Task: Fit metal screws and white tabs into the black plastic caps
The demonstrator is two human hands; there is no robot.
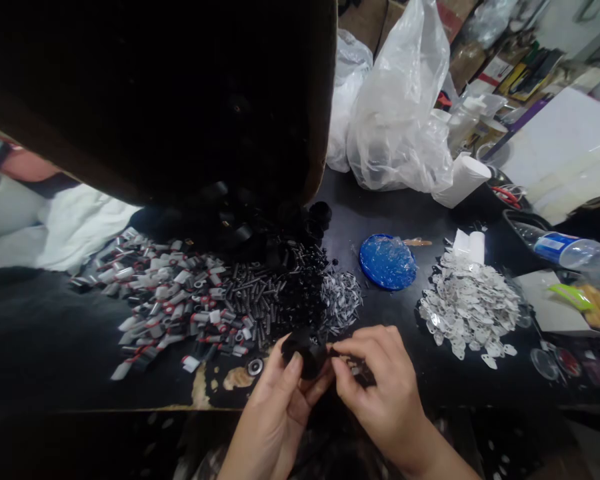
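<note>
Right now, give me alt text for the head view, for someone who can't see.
The left hand holds a rounded black part while the right hand pinches a small dark piece beside it, over a black table. Beyond lie a heap of small parts, a blue dish and a pile of flat pale pieces.

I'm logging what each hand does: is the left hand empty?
No, the left hand holds a black part, with the thumb visible against it.
</note>
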